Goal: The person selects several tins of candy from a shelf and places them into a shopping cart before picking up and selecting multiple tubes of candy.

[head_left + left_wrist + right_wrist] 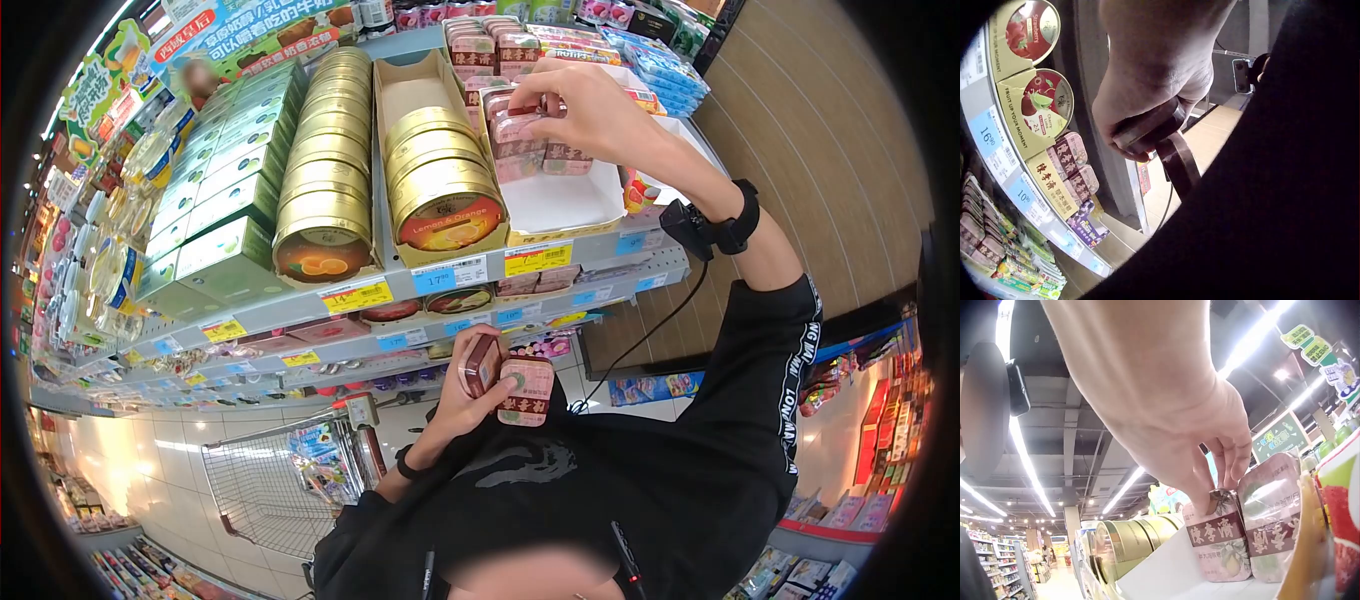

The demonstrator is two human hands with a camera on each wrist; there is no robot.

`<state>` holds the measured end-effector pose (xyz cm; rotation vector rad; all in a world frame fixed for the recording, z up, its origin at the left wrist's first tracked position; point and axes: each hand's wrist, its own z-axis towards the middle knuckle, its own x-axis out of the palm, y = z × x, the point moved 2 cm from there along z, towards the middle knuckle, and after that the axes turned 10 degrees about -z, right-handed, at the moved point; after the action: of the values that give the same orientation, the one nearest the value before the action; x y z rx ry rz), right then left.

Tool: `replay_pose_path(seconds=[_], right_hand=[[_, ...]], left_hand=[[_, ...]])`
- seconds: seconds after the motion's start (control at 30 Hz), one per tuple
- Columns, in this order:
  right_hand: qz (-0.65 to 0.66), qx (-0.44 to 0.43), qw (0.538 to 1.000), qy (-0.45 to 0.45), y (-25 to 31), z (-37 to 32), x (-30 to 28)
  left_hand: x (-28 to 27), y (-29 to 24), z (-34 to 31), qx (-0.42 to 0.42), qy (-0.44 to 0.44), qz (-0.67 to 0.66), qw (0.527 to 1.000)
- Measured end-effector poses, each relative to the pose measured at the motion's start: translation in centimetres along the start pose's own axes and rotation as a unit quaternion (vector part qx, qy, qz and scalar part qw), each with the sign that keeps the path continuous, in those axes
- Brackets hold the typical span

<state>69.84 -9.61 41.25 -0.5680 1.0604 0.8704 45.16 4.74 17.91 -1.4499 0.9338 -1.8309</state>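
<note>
Up at the white display tray (570, 205) on the top shelf, the right hand (590, 110) pinches the top edge of one pink tin (1217, 540) between curled fingertips. In the right wrist view a second pink tin (1272, 515) stands touching it inside the tray. Well below the tray, at chest height, the left hand (450, 400) grips two small tins (527, 392), its fingers wrapped round them. Left of the tray, two rows of round gold tins (440, 190) stand on edge.
</note>
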Motion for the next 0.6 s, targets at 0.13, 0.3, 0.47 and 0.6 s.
replay_pose_path(seconds=[0.13,0.3,0.47,0.6], right_hand=[[-0.012,-0.011,1.0,-0.021,-0.32,-0.04,0.47],[-0.015,-0.034,0.997,-0.065,-0.41,-0.08,0.97],[-0.028,-0.025,0.999,-0.038,-0.2,-0.12,0.63],[-0.038,-0.032,0.998,-0.05,-0.07,-0.25,0.88]], left_hand=[[-0.17,0.13,0.15,-0.002,0.006,0.005,1.0],[-0.18,0.28,0.27,-0.013,0.002,-0.004,1.0],[-0.18,0.33,0.43,-0.011,0.003,-0.005,1.0],[-0.09,0.34,0.49,-0.013,0.009,0.005,1.0]])
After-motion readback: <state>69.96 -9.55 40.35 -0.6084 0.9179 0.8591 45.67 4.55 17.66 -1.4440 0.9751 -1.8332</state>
